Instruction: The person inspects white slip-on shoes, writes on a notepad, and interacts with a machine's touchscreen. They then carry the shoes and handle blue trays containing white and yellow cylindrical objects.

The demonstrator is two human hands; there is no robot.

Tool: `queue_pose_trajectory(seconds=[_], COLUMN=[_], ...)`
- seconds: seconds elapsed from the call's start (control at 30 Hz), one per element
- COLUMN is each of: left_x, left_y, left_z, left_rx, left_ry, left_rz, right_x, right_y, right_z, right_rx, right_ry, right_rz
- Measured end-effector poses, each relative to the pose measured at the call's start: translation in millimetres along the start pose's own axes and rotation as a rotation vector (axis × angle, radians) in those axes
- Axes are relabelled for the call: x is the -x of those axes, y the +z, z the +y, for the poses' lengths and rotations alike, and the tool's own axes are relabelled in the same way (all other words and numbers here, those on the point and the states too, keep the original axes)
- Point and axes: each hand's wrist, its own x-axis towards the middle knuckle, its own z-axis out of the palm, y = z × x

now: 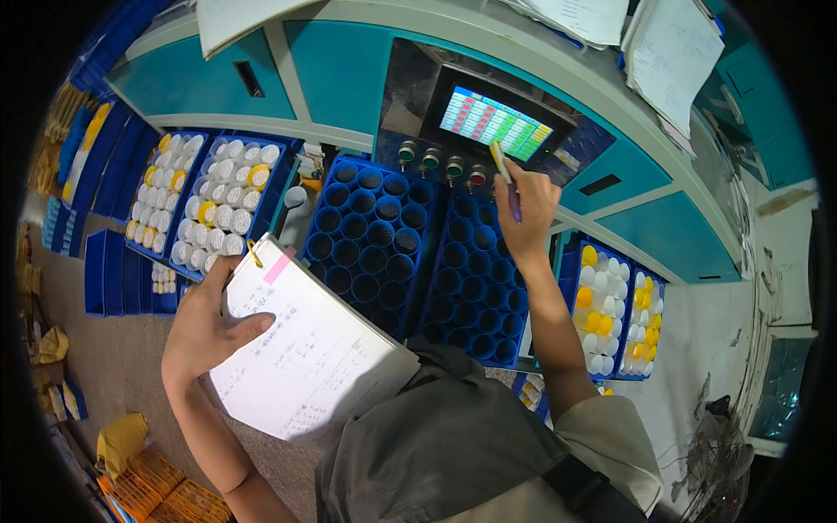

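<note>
My left hand [206, 320] grips a thick pad of handwritten sheets [294, 353], its thumb on the top page. A yellow ring and a pink sticky strip are at the pad's upper corner. With my right hand [528, 202] I hold a slim brush-like tool [503, 170], yellow at its tip and purple at its lower end, in front of a lit touchscreen panel [494, 124]. Whether it touches the screen I cannot tell. Below the screen stand two blue crates of dark round tubes [369, 242], several of them filled with dark material near the top.
Green push buttons [430, 157] and a red one [478, 174] line the teal machine [340, 72]. Blue crates with white and yellow tubes stand at the left [222, 189] and right [598, 307]. More papers [677, 65] lie on top. Orange crates [157, 484] are on the floor, lower left.
</note>
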Motion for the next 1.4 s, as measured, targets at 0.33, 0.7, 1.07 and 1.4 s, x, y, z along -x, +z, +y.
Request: queue_pose_trajectory(seconds=[0.33, 0.7, 1.07, 1.4], left_x=[0.2, -1.7, 2.0, -0.9], left_y=[0.8, 0.0, -1.0, 0.0], left_z=[-2.5, -1.1, -3.9, -3.6], left_rx=[0.026, 0.066, 0.029, 0.049], left_ry=[0.020, 0.006, 0.018, 0.032], left_rz=[-0.007, -0.029, -0.019, -0.036], right_x=[0.1, 1.7, -1.7, -6.8], right_y=[-2.9, -14.2, -6.5, -20.9], right_z=[0.6, 8.4, 3.4, 16.5], right_rx=[0.026, 0.001, -0.008, 0.061], right_ry=[0.024, 0.009, 0.015, 0.003], right_rz=[0.016, 0.025, 0.008, 0.127])
